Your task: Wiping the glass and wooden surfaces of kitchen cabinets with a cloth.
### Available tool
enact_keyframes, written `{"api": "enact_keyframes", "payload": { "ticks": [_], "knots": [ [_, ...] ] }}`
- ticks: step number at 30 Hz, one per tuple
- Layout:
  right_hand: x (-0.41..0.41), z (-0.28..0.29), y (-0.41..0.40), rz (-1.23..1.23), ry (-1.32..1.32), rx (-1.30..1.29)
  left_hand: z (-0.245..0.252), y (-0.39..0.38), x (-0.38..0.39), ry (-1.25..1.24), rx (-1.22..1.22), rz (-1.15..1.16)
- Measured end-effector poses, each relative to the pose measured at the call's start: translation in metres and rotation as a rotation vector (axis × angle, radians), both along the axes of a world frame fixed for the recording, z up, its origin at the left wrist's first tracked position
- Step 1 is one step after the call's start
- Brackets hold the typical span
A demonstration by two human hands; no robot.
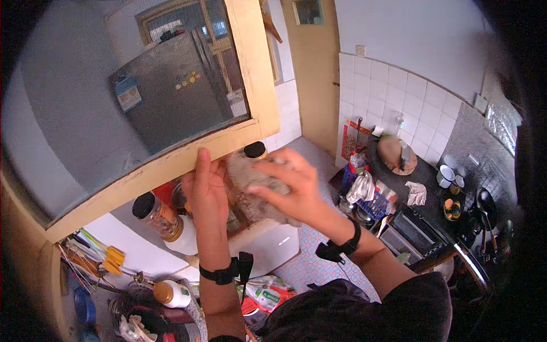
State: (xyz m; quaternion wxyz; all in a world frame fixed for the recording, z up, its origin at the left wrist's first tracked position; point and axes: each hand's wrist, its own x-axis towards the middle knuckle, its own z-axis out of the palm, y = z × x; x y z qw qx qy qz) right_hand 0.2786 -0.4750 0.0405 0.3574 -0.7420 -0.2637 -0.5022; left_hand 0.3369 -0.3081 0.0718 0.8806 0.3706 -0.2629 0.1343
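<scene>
My left hand (205,188) is at the lower rail of a wooden-framed mesh screen door (171,173), its thumb on the front of the frame and its fingers partly hidden behind. My right hand (286,184) grips a bunched greyish cloth (265,181), blurred, just right of my left hand. A jar with a black lid (255,149) stands behind the cloth. Left of my left wrist is another black-lidded jar (158,216) with brown contents, beside a white container (183,237).
A dark counter at the right bears a round wooden chopping board (397,156) with a knife, a pale cloth (416,193), white enamel cups (445,175) and a wok (486,201). A blue basket (378,196) stands nearer. Yellow-handled utensils (113,260) and a lidded white jar (172,294) are lower left.
</scene>
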Motion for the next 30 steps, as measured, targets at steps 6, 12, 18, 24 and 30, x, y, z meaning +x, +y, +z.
{"api": "enact_keyframes", "payload": {
  "ticks": [6,12,18,24,30],
  "knots": [
    [-0.018,0.014,-0.044,-0.062,0.106,0.439,0.0,-0.004,-0.008,-0.053,0.004,-0.048],
    [-0.008,0.002,-0.01,0.459,0.539,0.738,-0.002,0.0,-0.011,-0.074,0.067,-0.04],
    [0.007,0.02,0.039,0.724,0.443,0.822,0.006,-0.006,-0.025,0.017,0.011,0.005],
    [0.014,0.029,0.041,0.581,0.422,0.765,0.002,-0.003,-0.023,0.049,0.021,0.051],
    [-0.004,0.037,0.012,0.713,0.569,0.908,0.001,-0.001,-0.024,-0.073,-0.012,-0.032]
  ]
}}
